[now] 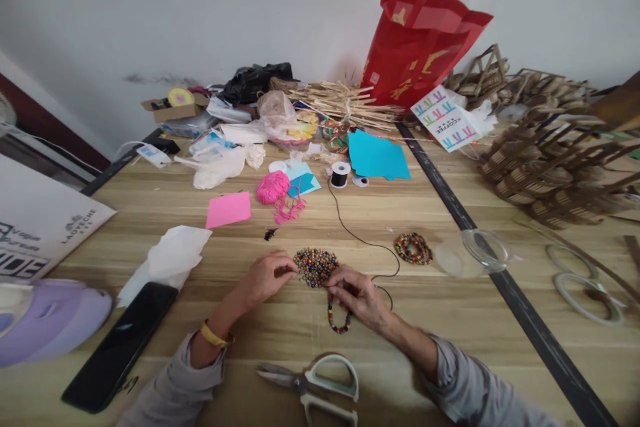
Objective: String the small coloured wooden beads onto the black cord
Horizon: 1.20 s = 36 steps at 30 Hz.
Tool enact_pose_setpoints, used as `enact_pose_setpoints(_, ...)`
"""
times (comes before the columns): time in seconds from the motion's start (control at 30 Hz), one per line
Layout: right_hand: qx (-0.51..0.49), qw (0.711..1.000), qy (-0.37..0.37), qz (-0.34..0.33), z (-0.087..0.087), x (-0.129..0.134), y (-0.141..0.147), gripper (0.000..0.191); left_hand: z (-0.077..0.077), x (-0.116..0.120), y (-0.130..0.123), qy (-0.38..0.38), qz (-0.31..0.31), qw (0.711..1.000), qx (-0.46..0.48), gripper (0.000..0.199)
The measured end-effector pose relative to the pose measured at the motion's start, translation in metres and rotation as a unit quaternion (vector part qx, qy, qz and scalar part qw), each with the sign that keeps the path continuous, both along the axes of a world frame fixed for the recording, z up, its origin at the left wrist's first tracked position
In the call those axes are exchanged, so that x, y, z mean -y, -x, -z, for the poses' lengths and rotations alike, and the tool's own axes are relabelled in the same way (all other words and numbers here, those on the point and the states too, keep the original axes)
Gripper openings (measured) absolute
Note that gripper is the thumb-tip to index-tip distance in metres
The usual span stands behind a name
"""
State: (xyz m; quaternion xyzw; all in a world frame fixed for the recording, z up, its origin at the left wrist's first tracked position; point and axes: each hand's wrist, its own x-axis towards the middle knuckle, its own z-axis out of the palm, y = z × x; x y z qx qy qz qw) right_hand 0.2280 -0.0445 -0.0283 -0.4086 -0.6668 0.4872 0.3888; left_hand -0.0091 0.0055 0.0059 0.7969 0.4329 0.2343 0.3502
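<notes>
A pile of small multicoloured beads (pixel 316 265) lies on the wooden table between my two hands. My left hand (pixel 270 278) is at the pile's left edge with thumb and fingertips pinched together; whatever they hold is too small to make out. On the right side of the pile, my right hand (pixel 357 297) grips a black cord, from which a curved strand of beads (pixel 340 328) hangs onto the table. The loose black cord (pixel 385 247) runs back to a white spool (pixel 341 173). Beyond my right hand lies a coiled beaded string (pixel 413 249).
Scissors (pixel 310 381) lie in front of me. A black phone (pixel 120 347) and crumpled white paper (pixel 173 257) are on the left. Pink yarn (pixel 273 187), blue paper (pixel 379 155) and a red bag (pixel 420 47) stand farther back. Small woven baskets (pixel 550 167) crowd the right, near a clear round lid (pixel 484 251).
</notes>
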Motion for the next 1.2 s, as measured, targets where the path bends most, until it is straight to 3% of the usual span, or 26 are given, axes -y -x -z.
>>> enact_pose_setpoints(0.17, 0.003, 1.0, 0.018, 0.003, 0.0, 0.0, 0.0, 0.018, 0.003, 0.0, 0.005, -0.031, 0.03, 0.997, -0.069, 0.015)
enact_pose_setpoints(0.6, 0.011, 1.0, 0.029, -0.003, -0.002, 0.001, 0.001, 0.018, 0.016, 0.002, -0.006, -0.104, 0.029, 0.992, -0.072, 0.012)
enact_pose_setpoints(0.93, 0.01, 0.999, 0.03, -0.01, -0.001, 0.001, 0.001, 0.02, 0.012, 0.001, -0.004, -0.119, 0.016, 0.988, -0.097, 0.013)
enact_pose_setpoints(1.2, -0.049, 0.995, 0.091, 0.0, -0.004, -0.001, 0.002, 0.028, 0.015, 0.002, -0.007, -0.15, 0.038, 0.979, -0.13, 0.015)
